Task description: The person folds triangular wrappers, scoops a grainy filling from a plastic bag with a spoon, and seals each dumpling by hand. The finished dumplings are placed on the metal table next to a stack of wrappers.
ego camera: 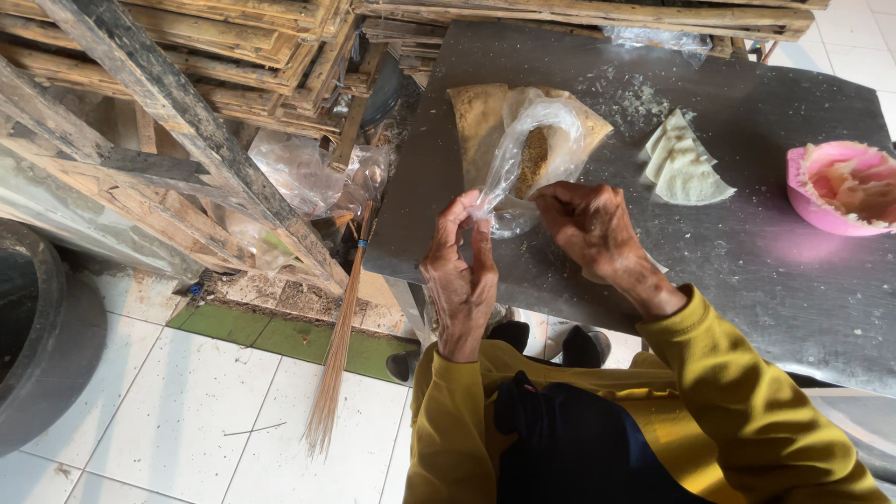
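We hold a clear plastic bag between both hands, just above the near edge of the table. Our left hand pinches the bag's lower edge between thumb and fingertips; our right hand is curled closed around the bag's other side. Inside the bag sits a small heap of brown, crumbly filling. Right of the bag, a stack of pale, wedge-shaped dough sheets lies on the tabletop, and further right a pink bowl holds pinkish pieces we cannot make out. Another crumpled clear bag lies at the far edge.

The grey metal table is dusted with crumbs. To its left, a straw broom leans near stacked wooden slats, above a white tiled floor.
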